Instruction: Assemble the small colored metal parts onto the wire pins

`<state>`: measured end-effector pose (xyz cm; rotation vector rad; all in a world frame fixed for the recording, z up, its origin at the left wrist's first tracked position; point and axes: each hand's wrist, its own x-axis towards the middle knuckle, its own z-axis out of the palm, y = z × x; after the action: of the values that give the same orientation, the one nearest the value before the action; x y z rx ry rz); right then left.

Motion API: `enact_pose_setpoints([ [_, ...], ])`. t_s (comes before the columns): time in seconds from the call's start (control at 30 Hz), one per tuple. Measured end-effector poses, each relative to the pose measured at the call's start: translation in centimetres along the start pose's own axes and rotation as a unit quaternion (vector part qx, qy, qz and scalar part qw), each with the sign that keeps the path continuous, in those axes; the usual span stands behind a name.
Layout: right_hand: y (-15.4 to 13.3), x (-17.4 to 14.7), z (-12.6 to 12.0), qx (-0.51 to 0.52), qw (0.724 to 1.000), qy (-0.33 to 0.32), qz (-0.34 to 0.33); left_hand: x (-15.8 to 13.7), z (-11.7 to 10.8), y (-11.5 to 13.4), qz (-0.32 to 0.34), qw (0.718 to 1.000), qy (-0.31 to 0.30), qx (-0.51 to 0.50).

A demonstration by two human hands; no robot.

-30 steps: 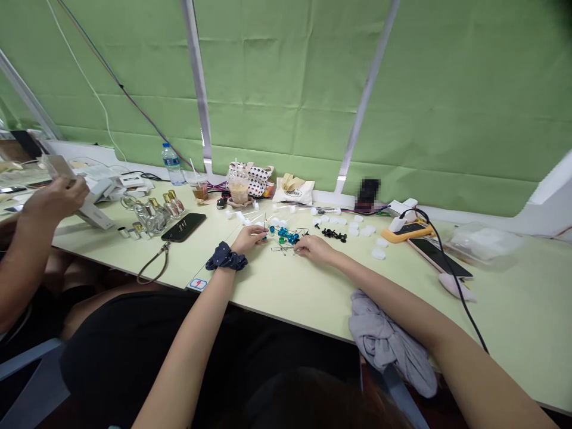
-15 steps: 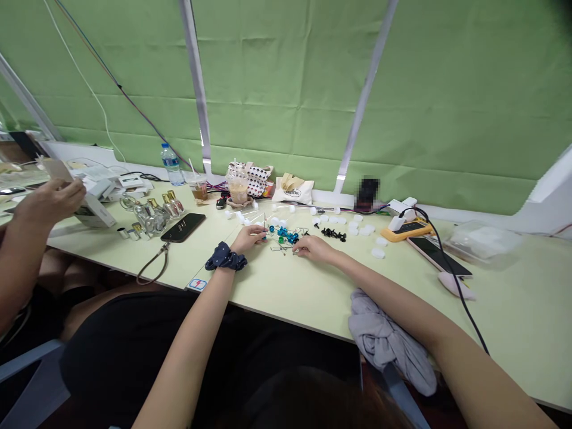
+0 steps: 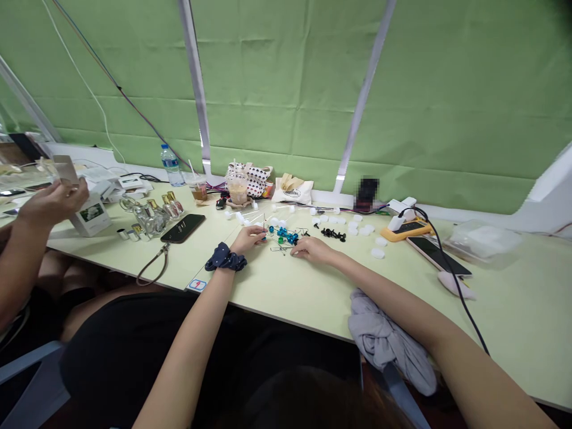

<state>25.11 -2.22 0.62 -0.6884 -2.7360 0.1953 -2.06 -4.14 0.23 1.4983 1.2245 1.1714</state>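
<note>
Between the fingertips of my left hand [image 3: 249, 238] stands a thin upright metal rod [image 3: 264, 221], with a small blue piece at its lower end. My right hand [image 3: 313, 249] rests low over the table, fingers bent together; what they pinch, if anything, is too small to make out. Small blue parts [image 3: 291, 237] lie between the hands, along with a green part [image 3: 281, 241]. Several thin bent rods [image 3: 277, 249] are scattered just left of my right fingertips. Beyond the right hand is a cluster of black parts [image 3: 334, 235].
White round caps [image 3: 355, 225] lie behind and to the right. Farther left are a phone [image 3: 183, 228] and glass bottles [image 3: 154, 217]. A co-worker's hand [image 3: 60, 199] is near a white box [image 3: 92, 217]. A yellow meter [image 3: 406, 230] and black cable stand right; grey cloth [image 3: 386, 333] hangs at the edge.
My right hand has shifted slightly left, and the small rods by its fingers lie a little differently. My left hand stays put. The co-worker's hand has moved, and the white box has turned.
</note>
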Motion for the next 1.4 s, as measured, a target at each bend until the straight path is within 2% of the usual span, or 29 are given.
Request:
enact_pose_setpoints([
  [0.57, 0.25, 0.10, 0.31, -0.014, 1.000, -0.004, -0.016, -0.18, 0.11, 0.38, -0.002, 1.000, 0.004, 0.002],
  [1.4, 0.05, 0.33, 0.61, -0.034, 0.999, -0.010, -0.024, 0.26, 0.04, -0.36, 0.008, 1.000, -0.003, -0.007],
])
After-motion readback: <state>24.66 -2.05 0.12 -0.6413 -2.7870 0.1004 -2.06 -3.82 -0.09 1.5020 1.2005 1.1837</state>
